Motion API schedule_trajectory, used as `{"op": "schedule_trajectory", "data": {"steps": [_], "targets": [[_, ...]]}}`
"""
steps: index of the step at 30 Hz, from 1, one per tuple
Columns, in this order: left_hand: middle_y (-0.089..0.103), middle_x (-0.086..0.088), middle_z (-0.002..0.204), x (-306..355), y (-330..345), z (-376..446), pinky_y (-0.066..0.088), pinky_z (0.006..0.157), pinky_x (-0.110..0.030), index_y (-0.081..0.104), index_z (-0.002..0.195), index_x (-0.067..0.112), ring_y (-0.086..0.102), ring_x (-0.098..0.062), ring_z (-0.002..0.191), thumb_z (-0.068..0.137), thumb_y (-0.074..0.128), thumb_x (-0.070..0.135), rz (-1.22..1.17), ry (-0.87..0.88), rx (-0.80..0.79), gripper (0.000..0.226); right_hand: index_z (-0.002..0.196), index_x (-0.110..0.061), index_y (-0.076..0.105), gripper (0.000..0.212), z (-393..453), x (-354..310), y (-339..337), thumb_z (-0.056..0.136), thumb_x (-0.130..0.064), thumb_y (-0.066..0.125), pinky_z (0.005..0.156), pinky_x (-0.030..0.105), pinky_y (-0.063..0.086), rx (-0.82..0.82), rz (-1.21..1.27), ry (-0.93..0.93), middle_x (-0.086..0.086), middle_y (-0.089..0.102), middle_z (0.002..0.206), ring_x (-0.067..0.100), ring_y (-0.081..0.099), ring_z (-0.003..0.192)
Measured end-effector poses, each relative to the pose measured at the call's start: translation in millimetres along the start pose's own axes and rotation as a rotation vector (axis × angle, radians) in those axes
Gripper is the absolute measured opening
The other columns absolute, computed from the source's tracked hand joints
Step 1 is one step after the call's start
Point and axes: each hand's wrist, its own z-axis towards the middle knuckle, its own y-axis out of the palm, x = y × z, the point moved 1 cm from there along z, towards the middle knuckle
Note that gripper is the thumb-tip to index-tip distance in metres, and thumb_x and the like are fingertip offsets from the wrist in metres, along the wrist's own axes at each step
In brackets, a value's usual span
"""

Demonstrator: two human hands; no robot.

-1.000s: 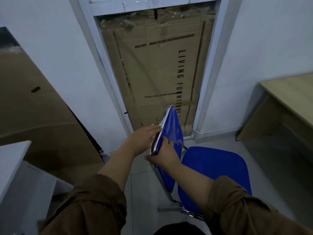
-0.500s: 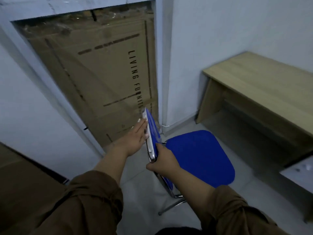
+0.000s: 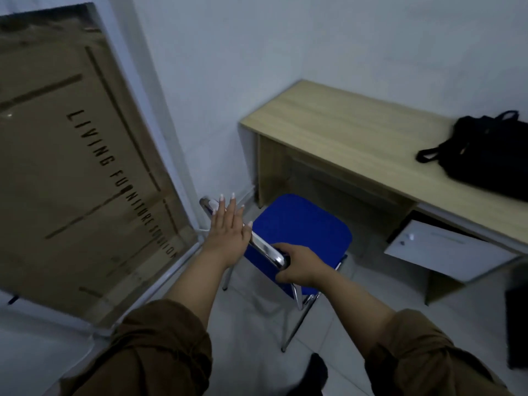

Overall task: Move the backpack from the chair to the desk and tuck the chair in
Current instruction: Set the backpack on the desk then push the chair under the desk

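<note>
A blue chair (image 3: pixel 300 224) with a chrome frame stands on the floor in front of the wooden desk (image 3: pixel 337 132), its seat facing the desk's open knee space. My right hand (image 3: pixel 297 264) grips the right end of the chair's chrome backrest rail. My left hand (image 3: pixel 228 230) lies flat, fingers spread, against the left part of the backrest top. The black backpack (image 3: pixel 485 150) lies on the desk top at the far right, its straps loose.
A large cardboard sheet (image 3: pixel 71 167) fills a white-framed opening on the left wall. A white drawer unit (image 3: pixel 445 252) hangs under the desk's right part. A dark object (image 3: pixel 517 324) stands at the right edge. Pale tiled floor lies around the chair.
The view has swung right, bringing the desk and the backpack into sight. The chair has turned toward the desk and sits closer to it. Both hands stay on the backrest.
</note>
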Motion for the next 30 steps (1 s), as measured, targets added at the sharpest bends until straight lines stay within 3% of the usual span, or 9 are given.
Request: {"op": "schedule_trajectory", "data": {"steps": [6, 13, 16, 18, 21, 23, 25, 30], "targets": [[-0.019, -0.005, 0.162, 51, 14, 78, -0.012, 0.120, -0.049, 0.007, 0.153, 0.014, -0.029, -0.022, 0.145, 0.101, 0.013, 0.041, 0.028, 0.073, -0.017, 0.059, 0.134, -0.027, 0.050, 0.066, 35, 45, -71, 0.072, -0.012, 0.068, 0.074, 0.027, 0.047, 0.053, 0.032, 0.082, -0.002, 0.057, 0.107, 0.018, 0.057, 0.096], [-0.014, -0.008, 0.163, 110, 26, 158, -0.014, 0.117, -0.050, 0.009, 0.153, 0.014, -0.024, -0.026, 0.147, 0.100, 0.011, 0.041, 0.079, 0.081, -0.030, 0.059, 0.128, -0.025, 0.057, 0.061, 71, 90, -145, 0.071, -0.007, 0.065, 0.088, 0.045, 0.055, 0.119, 0.101, 0.148, 0.004, 0.063, 0.108, 0.025, 0.062, 0.098], [-0.017, -0.009, 0.163, 137, 29, 188, -0.017, 0.116, -0.048, 0.006, 0.153, 0.014, -0.026, -0.026, 0.147, 0.100, 0.010, 0.041, 0.099, 0.061, -0.053, 0.060, 0.128, -0.024, 0.059, 0.058, 84, 108, -172, 0.073, -0.004, 0.063, 0.080, 0.038, 0.054, 0.161, 0.141, 0.188, 0.003, 0.063, 0.104, 0.022, 0.062, 0.092], [-0.018, -0.010, 0.162, 152, 31, 207, -0.017, 0.116, -0.049, 0.003, 0.153, 0.013, -0.026, -0.026, 0.146, 0.100, 0.009, 0.042, 0.125, 0.043, -0.071, 0.061, 0.131, -0.021, 0.056, 0.056, 90, 115, -183, 0.077, -0.004, 0.061, 0.076, 0.031, 0.049, 0.277, 0.121, 0.185, 0.003, 0.065, 0.108, 0.019, 0.060, 0.090], [-0.020, -0.011, 0.161, 171, 32, 231, -0.015, 0.118, -0.050, 0.000, 0.153, 0.010, -0.029, -0.028, 0.145, 0.099, 0.006, 0.043, 0.168, 0.014, -0.128, 0.063, 0.141, -0.016, 0.045, 0.067, 99, 111, -175, 0.077, -0.004, 0.061, 0.092, 0.032, 0.047, 0.647, -0.069, 0.073, 0.005, 0.058, 0.129, 0.021, 0.054, 0.114], [-0.021, -0.012, 0.161, 182, 33, 245, -0.015, 0.119, -0.049, -0.002, 0.152, 0.009, -0.030, -0.028, 0.145, 0.099, 0.006, 0.043, 0.193, 0.009, -0.150, 0.064, 0.145, -0.015, 0.039, 0.078, 108, 106, -159, 0.072, -0.007, 0.064, 0.107, 0.042, 0.040, 0.800, -0.273, 0.021, 0.006, 0.053, 0.136, 0.025, 0.048, 0.128], [-0.022, -0.013, 0.161, 189, 34, 256, -0.015, 0.119, -0.049, -0.002, 0.152, 0.007, -0.030, -0.029, 0.145, 0.099, 0.006, 0.043, 0.198, 0.014, -0.145, 0.064, 0.148, -0.014, 0.033, 0.092, 120, 109, -151, 0.065, -0.012, 0.070, 0.115, 0.055, 0.023, 0.836, -0.500, 0.027, 0.011, 0.044, 0.148, 0.031, 0.037, 0.140], [-0.022, -0.012, 0.160, 195, 34, 276, -0.016, 0.119, -0.049, -0.002, 0.152, 0.008, -0.031, -0.028, 0.144, 0.099, 0.007, 0.045, 0.179, 0.034, -0.150, 0.065, 0.153, -0.018, 0.015, 0.105, 137, 133, -171, 0.063, -0.014, 0.070, 0.115, 0.059, 0.007, 0.741, -0.705, 0.056, 0.011, 0.023, 0.160, 0.029, 0.010, 0.148]]}}
